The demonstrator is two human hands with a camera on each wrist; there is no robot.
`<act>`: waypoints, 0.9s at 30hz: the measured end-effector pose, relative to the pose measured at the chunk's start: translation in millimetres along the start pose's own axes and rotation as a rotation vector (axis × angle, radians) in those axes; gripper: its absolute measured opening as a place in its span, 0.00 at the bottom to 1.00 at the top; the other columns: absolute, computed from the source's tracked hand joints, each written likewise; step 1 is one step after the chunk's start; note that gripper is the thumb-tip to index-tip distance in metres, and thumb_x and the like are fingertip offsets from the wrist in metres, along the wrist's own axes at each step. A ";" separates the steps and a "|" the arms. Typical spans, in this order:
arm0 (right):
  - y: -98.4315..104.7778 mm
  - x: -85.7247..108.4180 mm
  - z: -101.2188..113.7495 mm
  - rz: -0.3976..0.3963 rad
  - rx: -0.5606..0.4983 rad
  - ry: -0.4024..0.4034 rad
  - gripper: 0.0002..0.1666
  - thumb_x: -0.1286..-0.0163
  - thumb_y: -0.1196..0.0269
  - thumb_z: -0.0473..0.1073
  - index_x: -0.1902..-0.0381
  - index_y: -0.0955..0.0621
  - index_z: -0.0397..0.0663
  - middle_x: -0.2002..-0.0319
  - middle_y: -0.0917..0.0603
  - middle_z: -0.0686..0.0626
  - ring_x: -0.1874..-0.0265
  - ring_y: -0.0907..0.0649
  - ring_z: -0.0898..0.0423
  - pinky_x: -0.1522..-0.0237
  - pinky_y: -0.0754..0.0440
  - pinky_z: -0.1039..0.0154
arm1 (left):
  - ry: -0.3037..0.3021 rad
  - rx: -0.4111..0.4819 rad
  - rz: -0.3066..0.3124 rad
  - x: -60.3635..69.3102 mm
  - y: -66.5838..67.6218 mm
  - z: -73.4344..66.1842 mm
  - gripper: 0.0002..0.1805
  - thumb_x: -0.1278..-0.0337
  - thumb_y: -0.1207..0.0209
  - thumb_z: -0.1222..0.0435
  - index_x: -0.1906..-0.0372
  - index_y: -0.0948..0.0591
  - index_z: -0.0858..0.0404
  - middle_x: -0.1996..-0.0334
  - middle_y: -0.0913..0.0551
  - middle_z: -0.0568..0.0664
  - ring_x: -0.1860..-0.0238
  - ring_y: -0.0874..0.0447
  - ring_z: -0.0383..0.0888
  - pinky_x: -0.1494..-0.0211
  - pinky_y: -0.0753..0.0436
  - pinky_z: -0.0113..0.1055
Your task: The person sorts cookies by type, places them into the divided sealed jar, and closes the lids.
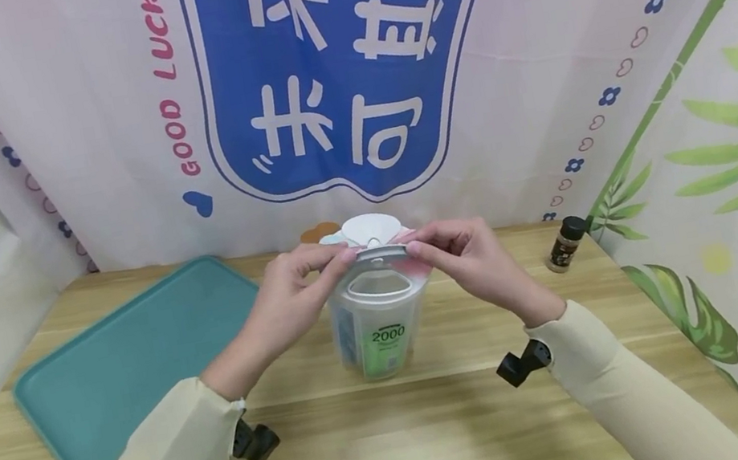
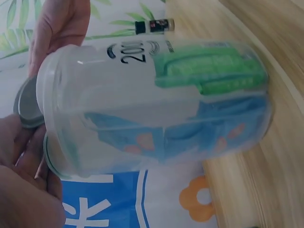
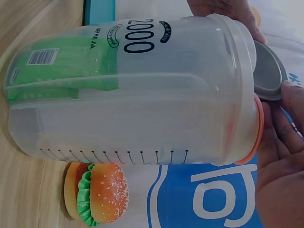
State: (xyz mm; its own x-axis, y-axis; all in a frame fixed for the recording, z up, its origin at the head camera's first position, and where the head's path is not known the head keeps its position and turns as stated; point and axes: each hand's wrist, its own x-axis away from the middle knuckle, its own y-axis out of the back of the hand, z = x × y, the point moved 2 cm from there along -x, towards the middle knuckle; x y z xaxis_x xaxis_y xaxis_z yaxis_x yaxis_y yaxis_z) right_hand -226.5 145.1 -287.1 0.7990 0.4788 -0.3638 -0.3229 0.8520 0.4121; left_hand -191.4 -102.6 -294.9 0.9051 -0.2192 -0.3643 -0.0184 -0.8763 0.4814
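Note:
A clear plastic storage canister marked 2000 stands upright on the table. Its grey flip lid is tilted up, with an oval opening visible in front of it. My left hand pinches the lid's left end between thumb and fingers; at the other end, my right hand does likewise. Behind the grey lid a white lid shows. An orange-rimmed lid lies by my right fingers in the right wrist view. Through the wall appear a green packet and a blue packet in separate compartments.
A teal tray lies on the left of the wooden table. At the back right stands a small black-capped spice jar. A burger-shaped object sits beyond the canister in the right wrist view. Printed cloth hangs behind the table.

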 end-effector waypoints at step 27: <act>4.9 10.3 -2.2 0.200 0.151 0.165 0.09 0.29 0.32 0.31 0.55 0.10 0.44 0.45 0.09 0.45 0.37 0.15 0.56 0.26 0.22 0.62 | -0.091 -0.094 0.233 1.9 11.7 10.4 0.18 0.32 0.32 0.60 0.40 0.12 0.49 0.40 0.11 0.43 0.24 0.26 0.51 0.22 0.30 0.66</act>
State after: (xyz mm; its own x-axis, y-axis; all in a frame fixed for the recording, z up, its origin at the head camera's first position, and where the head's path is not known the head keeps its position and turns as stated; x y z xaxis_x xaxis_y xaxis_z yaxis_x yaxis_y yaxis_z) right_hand -220.9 154.7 -290.6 0.6303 0.6721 -0.3885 -0.3763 0.7022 0.6044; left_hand -194.3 -117.8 -298.2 0.8390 -0.4518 -0.3034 -0.1784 -0.7549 0.6311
